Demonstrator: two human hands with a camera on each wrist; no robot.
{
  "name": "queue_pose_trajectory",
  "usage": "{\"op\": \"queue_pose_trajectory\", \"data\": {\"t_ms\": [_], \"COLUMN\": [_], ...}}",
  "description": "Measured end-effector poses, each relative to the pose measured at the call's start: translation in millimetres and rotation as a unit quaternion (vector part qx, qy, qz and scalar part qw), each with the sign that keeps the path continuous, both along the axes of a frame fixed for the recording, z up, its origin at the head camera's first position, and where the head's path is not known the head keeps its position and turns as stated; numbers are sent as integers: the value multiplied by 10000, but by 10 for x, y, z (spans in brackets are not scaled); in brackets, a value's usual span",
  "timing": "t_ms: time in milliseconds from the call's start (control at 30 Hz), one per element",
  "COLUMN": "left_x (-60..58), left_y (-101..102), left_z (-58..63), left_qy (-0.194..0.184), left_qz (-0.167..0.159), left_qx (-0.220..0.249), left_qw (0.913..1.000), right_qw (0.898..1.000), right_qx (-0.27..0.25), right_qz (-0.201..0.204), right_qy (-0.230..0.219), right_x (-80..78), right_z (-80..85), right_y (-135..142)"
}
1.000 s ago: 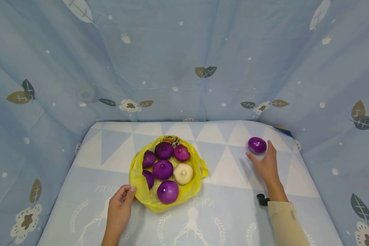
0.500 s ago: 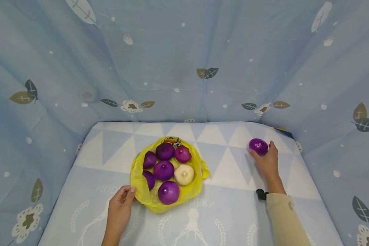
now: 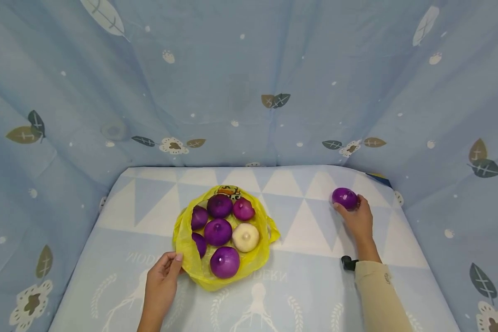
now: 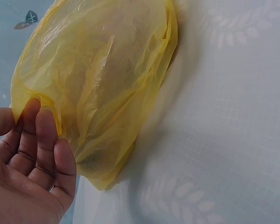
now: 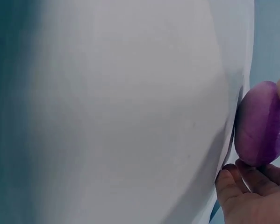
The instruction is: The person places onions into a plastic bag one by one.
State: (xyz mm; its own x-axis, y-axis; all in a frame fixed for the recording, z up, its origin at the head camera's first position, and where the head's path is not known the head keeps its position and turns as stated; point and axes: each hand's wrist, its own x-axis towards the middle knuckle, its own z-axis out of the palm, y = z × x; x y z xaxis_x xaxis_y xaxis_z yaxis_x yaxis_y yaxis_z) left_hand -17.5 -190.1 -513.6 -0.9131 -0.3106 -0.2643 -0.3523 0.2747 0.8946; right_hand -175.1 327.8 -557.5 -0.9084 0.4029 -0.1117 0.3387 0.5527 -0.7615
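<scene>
A yellow plastic bag (image 3: 187, 251) stands with its mouth rolled wide, left of the middle of the table. Inside lie several purple onions (image 3: 218, 231) and one white onion (image 3: 246, 237). My left hand (image 3: 163, 279) pinches the bag's near-left edge between thumb and fingertips. In the left wrist view, the bag's thin film (image 4: 107, 84) bunches at the fingertips. A single purple onion (image 3: 344, 198) is at the table's far right. My right hand (image 3: 358, 223) grips it, thumb on the near-left side and fingers on the right; its underside is hidden.
A patterned blue-and-white cloth (image 3: 307, 295) covers the table. Blue curtains (image 3: 232, 83) hang behind and on both sides. A small black device (image 3: 348, 263) sits at my right wrist. A dark blue and yellow piece (image 3: 379, 179) shows at the far right corner.
My right hand has come in from beside the lone onion, and its thumb and fingers have closed round it. My left hand and the bag have stayed put; the head view has shifted slightly.
</scene>
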Motion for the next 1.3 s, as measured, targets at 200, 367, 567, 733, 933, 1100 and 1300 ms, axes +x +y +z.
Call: {"op": "queue_pose_trajectory", "data": {"t_ms": [200, 367, 567, 733, 933, 1100, 1300], "left_x": [11, 18, 11, 14, 12, 8, 16], "left_y": [-20, -36, -40, -44, -39, -28, -24], "left_z": [-6, -4, -6, -14, -16, -10, -7], "left_qy": [95, 127, 69, -10, 24, 62, 144], "left_qz": [13, 12, 0, 22, 14, 1, -20], "left_qx": [-28, -9, 34, -20, -34, -10, 21], "left_qw": [10000, 9999, 10000, 10000, 10000, 10000, 9999], "right_qw": [9998, 9995, 9985, 9981, 9985, 9985, 9988], "right_qx": [70, 38, -39, -28, -49, -37, -5], "right_qz": [-191, -293, -406, -395, -335, -294, -236], "right_qy": [16, -120, -363, -478, -440, -455, -436], "right_x": [-6, 2, 17, 29, 55, 78, 107], "right_z": [2, 15, 23, 10, -2, -23, -11], "right_y": [-45, -63, -97, -108, -113, -115, -122]}}
